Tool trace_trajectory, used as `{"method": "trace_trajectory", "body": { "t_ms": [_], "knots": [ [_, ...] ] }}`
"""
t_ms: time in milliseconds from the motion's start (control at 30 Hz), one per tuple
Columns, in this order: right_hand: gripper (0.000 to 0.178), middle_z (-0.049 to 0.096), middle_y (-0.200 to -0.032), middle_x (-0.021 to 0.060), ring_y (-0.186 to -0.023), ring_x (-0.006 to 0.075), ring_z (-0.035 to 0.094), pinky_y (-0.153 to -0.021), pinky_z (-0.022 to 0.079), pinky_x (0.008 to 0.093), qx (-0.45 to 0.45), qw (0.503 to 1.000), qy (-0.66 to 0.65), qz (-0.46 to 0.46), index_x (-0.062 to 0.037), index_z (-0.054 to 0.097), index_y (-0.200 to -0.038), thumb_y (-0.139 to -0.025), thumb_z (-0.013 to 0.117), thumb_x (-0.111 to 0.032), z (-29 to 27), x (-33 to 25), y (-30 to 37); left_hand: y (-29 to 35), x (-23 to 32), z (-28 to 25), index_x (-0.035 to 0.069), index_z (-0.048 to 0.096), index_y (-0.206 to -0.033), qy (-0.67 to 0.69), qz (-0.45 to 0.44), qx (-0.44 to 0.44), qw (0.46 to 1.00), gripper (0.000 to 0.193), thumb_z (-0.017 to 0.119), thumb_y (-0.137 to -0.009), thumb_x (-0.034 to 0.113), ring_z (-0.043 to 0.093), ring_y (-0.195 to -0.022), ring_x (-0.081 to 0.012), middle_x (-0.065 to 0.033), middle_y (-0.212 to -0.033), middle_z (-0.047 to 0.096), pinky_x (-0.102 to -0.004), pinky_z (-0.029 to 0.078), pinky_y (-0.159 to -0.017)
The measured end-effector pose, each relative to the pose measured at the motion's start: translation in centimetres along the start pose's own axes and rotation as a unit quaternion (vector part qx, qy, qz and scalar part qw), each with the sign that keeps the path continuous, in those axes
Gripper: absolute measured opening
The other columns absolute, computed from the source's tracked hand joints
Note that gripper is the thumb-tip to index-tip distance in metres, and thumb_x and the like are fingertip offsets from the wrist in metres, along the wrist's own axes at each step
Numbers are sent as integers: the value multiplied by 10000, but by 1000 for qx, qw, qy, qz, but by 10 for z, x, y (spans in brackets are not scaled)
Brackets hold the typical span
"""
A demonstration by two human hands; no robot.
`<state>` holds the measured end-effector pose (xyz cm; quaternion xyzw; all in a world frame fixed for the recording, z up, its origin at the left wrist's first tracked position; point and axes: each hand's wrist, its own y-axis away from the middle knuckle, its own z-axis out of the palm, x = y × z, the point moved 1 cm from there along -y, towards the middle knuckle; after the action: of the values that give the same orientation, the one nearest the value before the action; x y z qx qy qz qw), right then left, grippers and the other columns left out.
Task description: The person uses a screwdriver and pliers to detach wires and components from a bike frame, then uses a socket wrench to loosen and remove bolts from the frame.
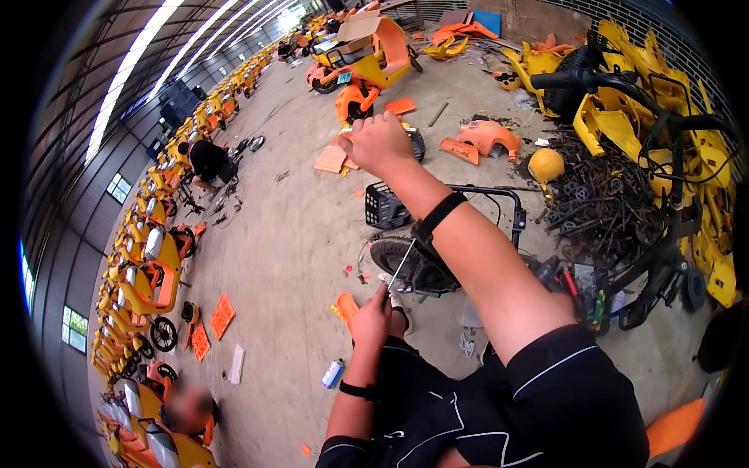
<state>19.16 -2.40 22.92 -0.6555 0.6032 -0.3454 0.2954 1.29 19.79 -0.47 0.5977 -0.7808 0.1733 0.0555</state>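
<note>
My left hand is closed round the dark handle of a screwdriver, whose long bright shaft points up and away toward a black wheel. The wheel belongs to a stripped scooter frame with a black rack and a black plastic basket. My right arm stretches forward across that frame. At its end my right hand is raised with curled fingers, and whatever it may hold is hidden. Beyond the right hand lie orange plastic panels.
A heap of dark metal parts lies at the right, with a yellow helmet and yellow panels. Black handlebars rise there. Near my left forearm stands a spray can. Yellow scooters line the left; a person crouches there.
</note>
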Motion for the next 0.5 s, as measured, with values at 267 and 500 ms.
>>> {"method": "trace_trajectory", "body": {
  "t_ms": [267, 500],
  "knots": [
    [436, 620, -611, 34, -689, 206, 576, -766, 389, 378, 224, 949, -221, 28, -142, 705, -641, -971, 630, -416, -7, 37, 10, -5, 12, -7, 244, 658, -1245, -36, 18, 14, 999, 298, 661, -951, 295, 711, -756, -362, -127, -858, 727, -471, 549, -613],
    [390, 592, -649, 17, -700, 222, 577, -787, 374, 374, 223, 880, -420, -2, -99, 722, -676, -964, 670, -355, -3, 59, 10, -11, 3, -6, 182, 687, -1189, -40, 67, 18, 997, 276, 695, -916, 227, 669, -704, -383, -156, -788, 684, -493, 516, -608]
  ]
}}
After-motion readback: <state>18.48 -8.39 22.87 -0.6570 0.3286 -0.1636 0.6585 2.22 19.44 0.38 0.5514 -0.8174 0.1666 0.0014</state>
